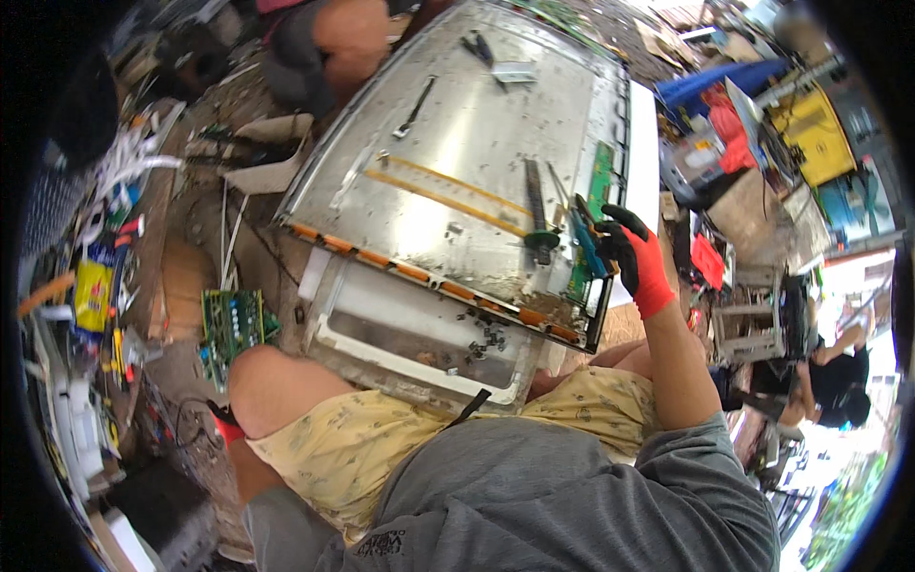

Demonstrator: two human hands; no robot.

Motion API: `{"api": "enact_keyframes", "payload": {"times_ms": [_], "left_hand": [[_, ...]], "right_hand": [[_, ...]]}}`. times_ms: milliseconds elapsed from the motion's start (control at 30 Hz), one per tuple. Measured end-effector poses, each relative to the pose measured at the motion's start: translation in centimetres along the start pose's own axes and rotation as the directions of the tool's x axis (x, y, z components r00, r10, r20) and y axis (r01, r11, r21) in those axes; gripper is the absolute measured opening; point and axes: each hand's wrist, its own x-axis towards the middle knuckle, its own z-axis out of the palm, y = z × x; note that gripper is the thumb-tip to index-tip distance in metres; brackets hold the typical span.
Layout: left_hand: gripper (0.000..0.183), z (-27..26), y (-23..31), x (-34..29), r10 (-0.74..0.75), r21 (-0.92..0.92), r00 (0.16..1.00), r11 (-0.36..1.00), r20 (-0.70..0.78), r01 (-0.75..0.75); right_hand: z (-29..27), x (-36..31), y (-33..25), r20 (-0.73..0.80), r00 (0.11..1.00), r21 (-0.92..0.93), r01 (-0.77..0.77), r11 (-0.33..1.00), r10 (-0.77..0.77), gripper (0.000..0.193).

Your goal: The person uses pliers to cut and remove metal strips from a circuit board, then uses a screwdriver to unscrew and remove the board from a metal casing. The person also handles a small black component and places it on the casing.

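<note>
A large flat metal panel (457, 124), like the back of a dismantled screen, lies tilted before me with orange strips along its near edge. My right hand (634, 253), in a red and black glove, is over its right edge. Its fingers are apart and bent, with the tips against blue-handled pliers (588, 240); no grip around them shows. Left of the pliers lie a dark bar-shaped tool with a round green guard (541, 238) and a thin screwdriver (558, 181). My left hand (226, 422), gloved alike, hangs beside my left knee, its fingers mostly hidden.
A green circuit strip (600, 176) runs along the panel's right side. Under the panel is a white-rimmed frame (419, 367) holding small dark bits. Circuit boards (232, 324) lie left of my knee. A red box (706, 261) stands at right. Another person (348, 43) is at the far left.
</note>
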Motion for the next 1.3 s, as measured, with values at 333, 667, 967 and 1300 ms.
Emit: {"api": "enact_keyframes", "payload": {"times_ms": [333,667,967,1300], "left_hand": [[0.041,13.3,8.9,-7.8,0.342,0.649,0.876,0.589,0.340,-0.482],[0.030,42.1,-7.7,-33.8,-0.257,0.335,0.302,0.098,0.918,-0.937],[0.029,43.8,-12.0,-33.5,-0.521,0.399,0.310,0.064,0.795,-0.915],[0.031,42.2,-10.3,-27.8,-0.294,0.533,0.450,0.565,0.843,-0.630]], "right_hand": [[-2.6,-2.0,0.4,0.034,0.989,-0.931,0.084,0.356,-0.143,0.079],[-1.1,-0.2,1.0,0.194,0.953,-0.942,0.247,0.227,-0.232,0.066],[5.0,-2.3,1.7,0.414,0.884,-0.895,0.438,0.078,-0.219,0.068],[7.2,-1.4,3.5,0.142,0.969,-0.887,0.215,0.409,-0.200,0.048]]}}
